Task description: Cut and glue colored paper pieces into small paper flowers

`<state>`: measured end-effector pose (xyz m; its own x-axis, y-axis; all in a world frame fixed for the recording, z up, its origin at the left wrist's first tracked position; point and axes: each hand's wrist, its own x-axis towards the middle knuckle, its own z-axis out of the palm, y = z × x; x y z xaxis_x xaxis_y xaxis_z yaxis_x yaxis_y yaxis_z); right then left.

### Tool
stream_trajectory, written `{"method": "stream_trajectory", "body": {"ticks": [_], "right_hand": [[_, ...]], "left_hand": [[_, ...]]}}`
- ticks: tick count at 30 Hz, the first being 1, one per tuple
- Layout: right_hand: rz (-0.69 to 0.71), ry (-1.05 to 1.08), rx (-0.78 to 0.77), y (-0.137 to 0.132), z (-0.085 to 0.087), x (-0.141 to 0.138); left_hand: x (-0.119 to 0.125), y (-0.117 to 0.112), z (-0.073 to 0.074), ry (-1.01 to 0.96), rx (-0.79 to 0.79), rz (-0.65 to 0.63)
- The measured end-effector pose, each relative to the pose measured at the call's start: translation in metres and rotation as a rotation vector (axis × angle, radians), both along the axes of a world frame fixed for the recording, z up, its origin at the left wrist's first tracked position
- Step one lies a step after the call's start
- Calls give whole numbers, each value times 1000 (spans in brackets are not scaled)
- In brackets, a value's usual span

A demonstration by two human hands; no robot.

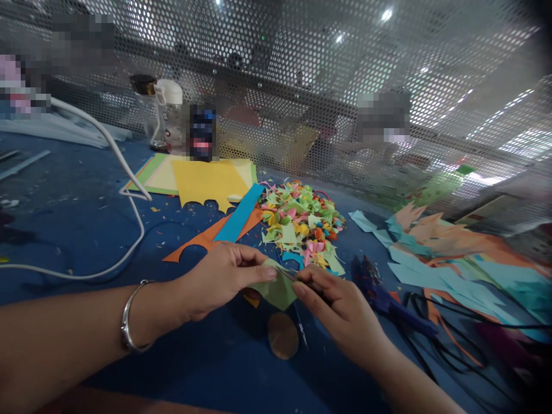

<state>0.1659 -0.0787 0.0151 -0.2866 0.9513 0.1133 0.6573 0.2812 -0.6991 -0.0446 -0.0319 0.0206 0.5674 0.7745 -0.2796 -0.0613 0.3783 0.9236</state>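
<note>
Pinched between the thumb and fingers of my left hand [219, 279] is a light green piece of paper [280, 293]. My right hand [340, 305] is closed on a slim pointed metal tool [286, 271], whose tip lies against the top of the green paper. Its handle is hidden in my fingers, so I cannot tell its exact kind. Below the paper, a brown round disc [283, 336] lies on the blue table. A thin shiny stick-like item [302, 329] rests beside the disc. A bit of orange-yellow paper [252, 300] shows under my left fingers.
Beyond my hands sits a heap of small coloured paper pieces [297, 210]. Yellow paper [211, 181], a blue strip [239, 214] and orange paper [194, 237] lie left of it. A purple glue gun [394, 305], black cables and paper scraps [448, 270] are at right; bottles [172, 121] stand behind.
</note>
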Motion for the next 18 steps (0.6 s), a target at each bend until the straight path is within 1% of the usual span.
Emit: {"method": "stream_trajectory", "body": {"ticks": [7,18], "right_hand": [[7,1,-2,-1,0,0],[12,1,-31,0,-2,0]], "left_hand": [[0,0,-2,-10,-14,-20],[-1,2,-5,-47,-75,-102]]}}
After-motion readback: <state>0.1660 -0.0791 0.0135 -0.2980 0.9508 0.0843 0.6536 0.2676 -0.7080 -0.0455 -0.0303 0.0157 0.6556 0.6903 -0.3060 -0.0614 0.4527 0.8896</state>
